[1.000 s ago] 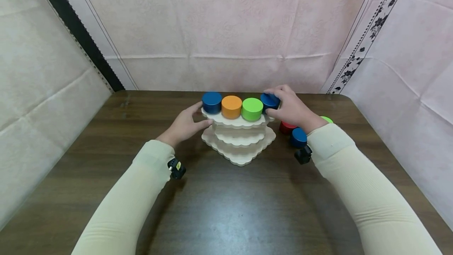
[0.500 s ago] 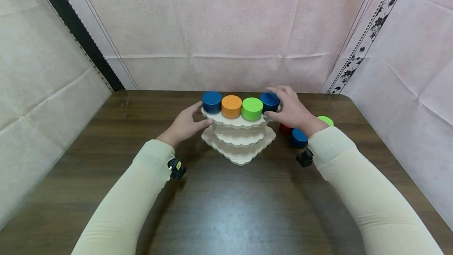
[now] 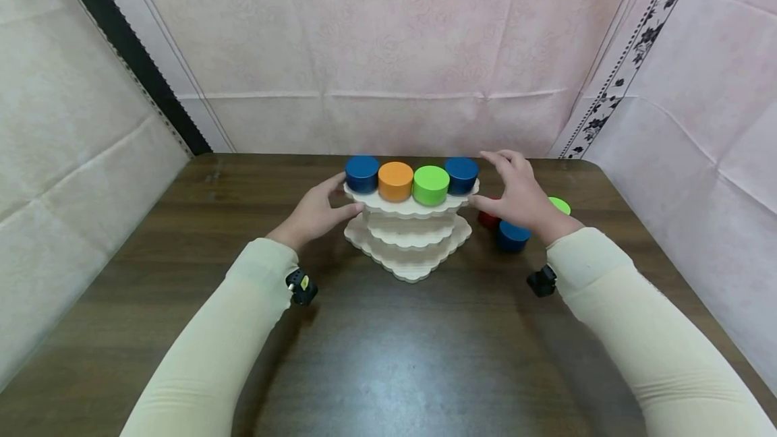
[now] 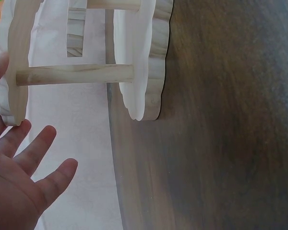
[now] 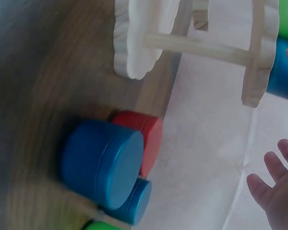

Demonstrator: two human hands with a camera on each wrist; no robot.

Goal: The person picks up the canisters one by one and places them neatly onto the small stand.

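A three-tiered wooden stand [image 3: 408,265] with scalloped edges and dowel posts stands at mid-table. On its top tier sit a blue tin [image 3: 361,175], an orange tin [image 3: 395,181], a green tin [image 3: 431,185] and another blue tin [image 3: 461,175] in a row. My left hand [image 3: 313,213] holds the top tier's left corner between thumb and fingers, its other fingers spread in the left wrist view. Just off the right end, my right hand [image 3: 516,195] has its fingers spread around nothing, apart from the right blue tin, thumb near the tier's edge.
Right of the stand, on the brown table [image 3: 388,356], are a red tin [image 5: 151,143], a large blue tin [image 5: 103,163], a smaller blue tin [image 5: 137,203] and a green tin [image 3: 560,206]. Patterned cloth [image 3: 388,52] hangs behind and at both sides.
My right hand has let go of the right-hand blue tin and drawn away to the right, leaving it on the top tier. The left hand stays at the stand's corner.
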